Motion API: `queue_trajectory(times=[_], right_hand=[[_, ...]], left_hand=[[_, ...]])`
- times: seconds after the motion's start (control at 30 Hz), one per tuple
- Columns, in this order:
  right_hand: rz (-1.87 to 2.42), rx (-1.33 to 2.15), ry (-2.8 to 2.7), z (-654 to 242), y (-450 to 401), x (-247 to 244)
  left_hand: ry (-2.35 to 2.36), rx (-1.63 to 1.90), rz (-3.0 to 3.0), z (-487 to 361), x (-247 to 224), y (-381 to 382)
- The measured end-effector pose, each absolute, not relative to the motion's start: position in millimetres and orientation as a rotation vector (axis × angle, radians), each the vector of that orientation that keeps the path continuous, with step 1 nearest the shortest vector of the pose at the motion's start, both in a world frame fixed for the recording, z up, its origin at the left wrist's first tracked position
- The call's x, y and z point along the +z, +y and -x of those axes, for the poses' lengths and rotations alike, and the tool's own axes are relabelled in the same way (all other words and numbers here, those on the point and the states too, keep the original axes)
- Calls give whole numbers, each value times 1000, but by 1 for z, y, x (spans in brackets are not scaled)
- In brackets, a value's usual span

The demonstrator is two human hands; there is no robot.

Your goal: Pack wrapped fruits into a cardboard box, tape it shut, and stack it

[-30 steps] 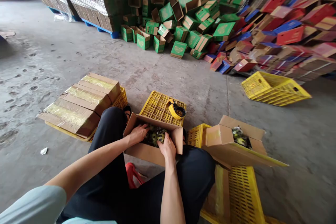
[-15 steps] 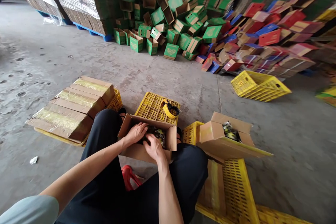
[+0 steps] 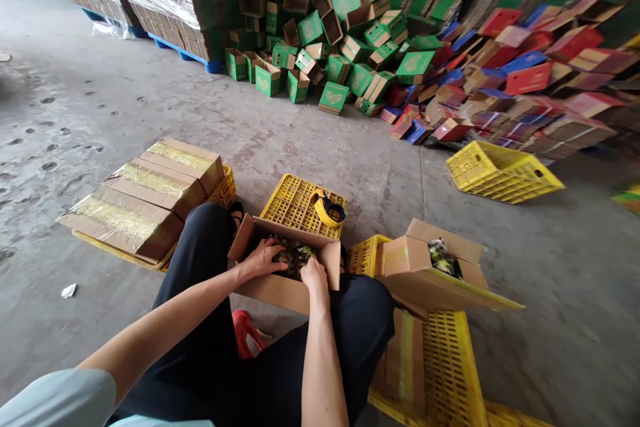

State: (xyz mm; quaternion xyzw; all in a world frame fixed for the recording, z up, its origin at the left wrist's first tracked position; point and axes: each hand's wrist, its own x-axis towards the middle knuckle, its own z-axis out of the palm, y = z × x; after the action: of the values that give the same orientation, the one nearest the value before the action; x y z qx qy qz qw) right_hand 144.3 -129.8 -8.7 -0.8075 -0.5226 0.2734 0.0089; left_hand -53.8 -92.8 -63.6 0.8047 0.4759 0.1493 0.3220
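Note:
An open cardboard box (image 3: 280, 291) rests between my knees, its flaps up. Inside lie dark, greenish pieces in shiny clear wrap (image 3: 294, 255); their kind is hard to make out. My left hand (image 3: 263, 259) reaches into the left part of the box, fingers apart and resting on the contents. At the right end my right hand (image 3: 315, 275) is curled, fingertips down among the wrapped pieces and partly hidden. Behind the box, a tape dispenser (image 3: 329, 212) with a yellow roll sits on an upturned yellow crate (image 3: 287, 203).
Taped cartons (image 3: 145, 193) stand on a yellow crate at left. At right, another open carton (image 3: 415, 273) with similar contents stands by yellow crates (image 3: 453, 367). An empty yellow crate (image 3: 503, 173) and heaps of green boxes (image 3: 333, 97) and red boxes (image 3: 527, 79) lie beyond.
My hands, close together before, have moved apart. The right one shifted toward the right end of the box and curled; the left stays at the left part. The view has shifted slightly.

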Motion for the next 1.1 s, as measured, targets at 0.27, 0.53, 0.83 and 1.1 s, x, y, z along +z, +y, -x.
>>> queue_trajectory(times=[0.27, 0.53, 0.83, 1.1], right_hand=[[2532, 979, -1671, -142, -128, -8], [2511, 878, -1552, -135, -132, -14], [2119, 948, -1446, -144, -133, -18], [1488, 1354, -1033, -128, -137, -13]], left_hand=[[1249, 453, -2008, 51, -63, -91], [1284, 467, -1968, 51, -62, -92], [1356, 635, -1926, 53, -62, -90], [1247, 785, -1584, 46, -37, -86]])
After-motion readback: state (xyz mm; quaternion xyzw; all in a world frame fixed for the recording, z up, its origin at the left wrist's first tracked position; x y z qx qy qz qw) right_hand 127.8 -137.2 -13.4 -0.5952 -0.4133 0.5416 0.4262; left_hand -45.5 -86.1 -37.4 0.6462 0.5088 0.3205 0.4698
